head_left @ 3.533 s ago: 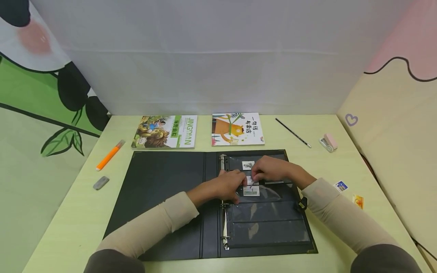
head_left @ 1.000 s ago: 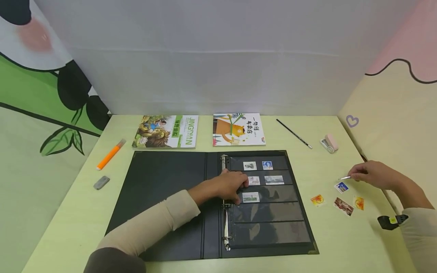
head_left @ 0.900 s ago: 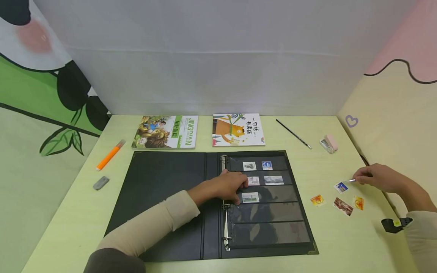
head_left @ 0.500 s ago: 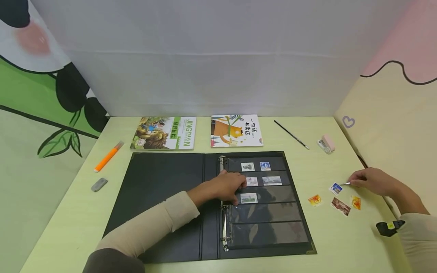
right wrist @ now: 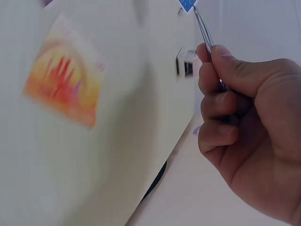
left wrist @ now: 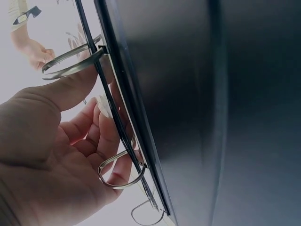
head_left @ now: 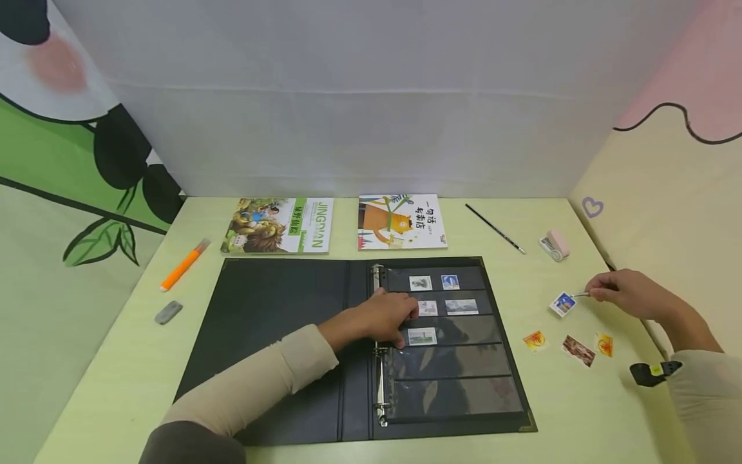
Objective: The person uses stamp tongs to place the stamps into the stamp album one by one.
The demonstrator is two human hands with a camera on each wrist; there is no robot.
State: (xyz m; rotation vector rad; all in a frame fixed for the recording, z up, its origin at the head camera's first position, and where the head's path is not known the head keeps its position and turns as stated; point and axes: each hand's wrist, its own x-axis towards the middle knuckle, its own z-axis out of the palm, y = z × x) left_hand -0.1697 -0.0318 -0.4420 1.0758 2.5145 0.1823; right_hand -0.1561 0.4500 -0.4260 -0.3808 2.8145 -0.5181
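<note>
silver tweezers [right wrist: 203,29] hold one stamp [head_left: 563,304] near three others [head_left: 578,351].

From my end I can read JINGDIAN along the left book [head_left: 278,225], 绿野仙踪 on its green band [head_left: 299,225], and 一句话 atop the right book's cover [head_left: 402,222]; smaller print blurs.
</note>
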